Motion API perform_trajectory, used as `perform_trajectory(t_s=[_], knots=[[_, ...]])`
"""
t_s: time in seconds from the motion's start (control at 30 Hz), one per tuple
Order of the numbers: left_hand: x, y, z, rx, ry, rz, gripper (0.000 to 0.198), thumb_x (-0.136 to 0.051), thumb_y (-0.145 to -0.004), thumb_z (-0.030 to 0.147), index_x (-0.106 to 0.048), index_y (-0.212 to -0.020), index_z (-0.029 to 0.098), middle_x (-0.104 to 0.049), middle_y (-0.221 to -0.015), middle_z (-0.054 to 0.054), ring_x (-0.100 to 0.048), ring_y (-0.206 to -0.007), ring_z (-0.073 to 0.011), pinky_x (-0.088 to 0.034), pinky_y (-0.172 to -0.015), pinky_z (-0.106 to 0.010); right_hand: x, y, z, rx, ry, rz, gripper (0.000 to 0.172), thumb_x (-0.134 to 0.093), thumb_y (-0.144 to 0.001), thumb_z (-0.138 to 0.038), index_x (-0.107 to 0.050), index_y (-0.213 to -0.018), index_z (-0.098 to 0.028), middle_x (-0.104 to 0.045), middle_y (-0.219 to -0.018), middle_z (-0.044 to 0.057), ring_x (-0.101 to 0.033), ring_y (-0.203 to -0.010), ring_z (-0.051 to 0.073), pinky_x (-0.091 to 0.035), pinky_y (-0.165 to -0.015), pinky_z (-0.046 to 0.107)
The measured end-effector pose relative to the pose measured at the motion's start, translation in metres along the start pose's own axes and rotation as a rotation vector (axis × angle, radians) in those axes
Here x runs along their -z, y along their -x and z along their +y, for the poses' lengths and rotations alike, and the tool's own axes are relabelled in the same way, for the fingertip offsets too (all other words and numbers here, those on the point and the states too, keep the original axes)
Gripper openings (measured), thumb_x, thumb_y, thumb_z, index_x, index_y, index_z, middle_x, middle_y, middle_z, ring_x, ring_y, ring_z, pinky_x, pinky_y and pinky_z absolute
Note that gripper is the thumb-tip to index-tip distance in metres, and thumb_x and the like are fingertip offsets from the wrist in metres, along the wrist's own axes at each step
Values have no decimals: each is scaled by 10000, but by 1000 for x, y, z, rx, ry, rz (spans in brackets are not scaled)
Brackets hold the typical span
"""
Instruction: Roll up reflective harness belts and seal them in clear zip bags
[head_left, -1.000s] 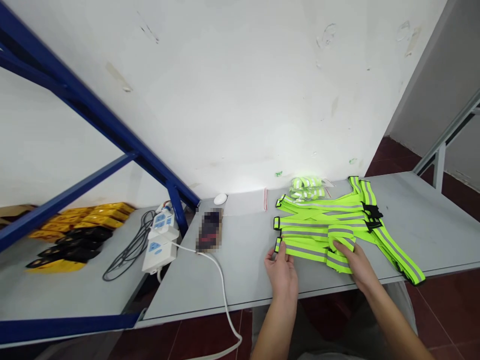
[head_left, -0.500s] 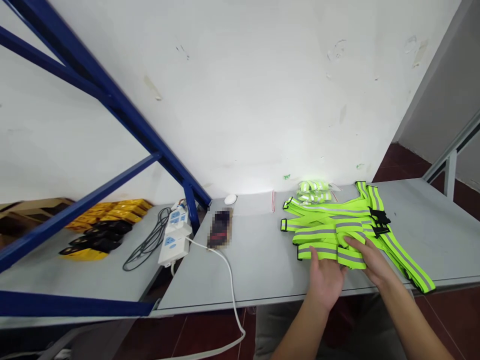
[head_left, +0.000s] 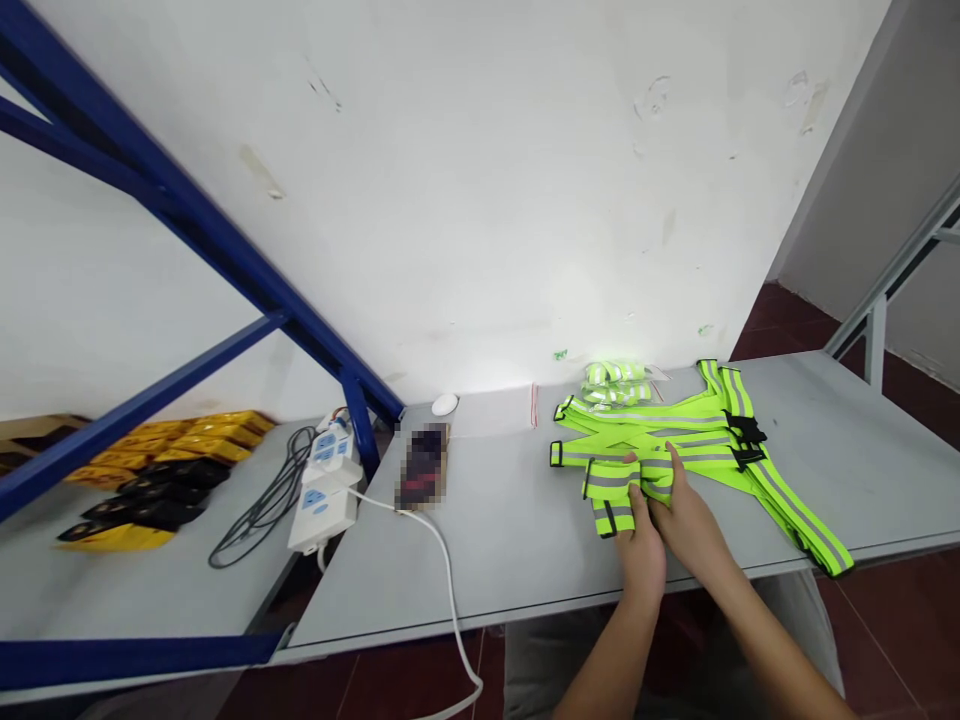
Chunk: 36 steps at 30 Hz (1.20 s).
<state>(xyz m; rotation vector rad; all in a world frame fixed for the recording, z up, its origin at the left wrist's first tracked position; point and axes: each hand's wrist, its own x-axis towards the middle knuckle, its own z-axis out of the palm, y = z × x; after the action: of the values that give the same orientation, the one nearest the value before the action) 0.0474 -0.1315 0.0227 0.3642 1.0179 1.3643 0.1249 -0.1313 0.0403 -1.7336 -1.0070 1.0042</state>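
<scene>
Between my two hands is a neon-yellow reflective strap (head_left: 611, 481) with a grey stripe and black sliders, gathered into short folds. My left hand (head_left: 640, 545) grips it from below, its thumb over the band. My right hand (head_left: 686, 515) is closed on the strap's right end, fingers partly hidden behind it. Just beyond lie more reflective straps (head_left: 675, 415) of the same kind, spread flat with black buckles (head_left: 748, 428) at their right. One long strap (head_left: 814, 520) trails toward the table's front right edge.
Bagged reflective straps (head_left: 616, 383) lie by the wall beside a clear plastic bag (head_left: 495, 410) with a red-lined edge. Left of them are a blurred phone (head_left: 422, 468), a round white object (head_left: 445, 405), a power strip (head_left: 326, 490) and yellow-black packets (head_left: 142, 500). A white cable (head_left: 450, 580) crosses the table edge.
My hands have drawn together, folding the strap they hold into a shorter bundle and lifting it apart from the others. The view has shifted slightly to the right.
</scene>
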Motion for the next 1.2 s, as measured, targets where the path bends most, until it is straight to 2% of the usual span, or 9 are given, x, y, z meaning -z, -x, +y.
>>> perform_trajectory(t_s=[0.2, 0.37, 0.5, 0.67, 0.73, 0.83, 0.93, 1.03, 1.2], knots=[[4, -4, 1, -29, -63, -51, 482, -655, -829, 502, -638, -1227, 230, -574, -1374, -63, -423, -1362, -237, -344, -1126, -335, 7, 7, -13, -116, -341, -363, 897, -613, -749, -227, -175, -1529, -293, -285, -1569, -2, -237, -1447, 176, -178, -1174, 398], [-4, -1, 15, -26, 9, -64, 541, -621, -850, 525, -574, -1312, 247, -501, -1445, -49, -418, -1365, -241, -367, -1116, -344, 22, 2, -11, -174, -648, -492, 726, -654, -823, -423, -345, -1473, -328, -377, -1526, -21, -244, -1446, 183, -171, -1184, 382], [-7, 2, 18, 12, 93, -85, 523, -626, -858, 501, -563, -1321, 267, -510, -1438, -41, -416, -1366, -231, -375, -1112, -340, 9, -3, -8, -121, -479, -362, 698, -622, -832, -554, -366, -1456, -373, -326, -1549, -36, -195, -1461, 196, -160, -1185, 411], [1, -3, 11, 126, 41, -99, 520, -656, -836, 499, -597, -1278, 232, -536, -1410, -82, -454, -1338, -248, -389, -1102, -359, -29, -5, -6, 73, -217, 6, 748, -618, -822, -502, -334, -1485, -308, -214, -1593, -7, -124, -1477, 217, -141, -1191, 417], [4, -10, 13, 111, 78, -156, 496, -721, -807, 412, -610, -1254, 230, -551, -1395, -86, -481, -1317, -244, -405, -1092, -354, -37, -6, -7, 56, -270, 90, 820, -654, -797, -465, -288, -1506, -278, -233, -1589, 24, -187, -1465, 227, -192, -1183, 406], [9, -22, 23, 134, 136, -211, 463, -768, -773, 325, -635, -1205, 227, -603, -1337, -82, -541, -1262, -234, -439, -1066, -344, -35, -9, -9, -119, -545, -10, 841, -723, -751, -426, -336, -1478, -257, -444, -1485, 76, -423, -1356, 254, -370, -1100, 407], [12, -29, 32, 182, 159, -253, 482, -782, -749, 289, -632, -1203, 229, -642, -1280, -79, -590, -1203, -241, -480, -1026, -352, -22, -10, -8, -250, -819, -258, 613, -752, -727, -383, -566, -1288, -220, -650, -1269, 81, -612, -1155, 266, -499, -960, 382], [15, -30, 31, 245, 205, -326, 527, -786, -730, 305, -617, -1223, 230, -648, -1269, -78, -591, -1198, -265, -494, -1009, -372, -16, -10, -3, -399, -887, -351, 371, -747, -720, -380, -695, -1029, -182, -738, -1060, 76, -696, -951, 256, -559, -799, 343], [26, -35, 16, 106, -31, -231, 499, -717, -795, 373, -593, -1258, 236, -616, -1316, -77, -518, -1281, -264, -421, -1074, -401, -25, -8, -3, -330, -808, -135, 507, -794, -642, -297, -657, -1122, -209, -752, -971, 41, -705, -832, 229, -553, -710, 313]])
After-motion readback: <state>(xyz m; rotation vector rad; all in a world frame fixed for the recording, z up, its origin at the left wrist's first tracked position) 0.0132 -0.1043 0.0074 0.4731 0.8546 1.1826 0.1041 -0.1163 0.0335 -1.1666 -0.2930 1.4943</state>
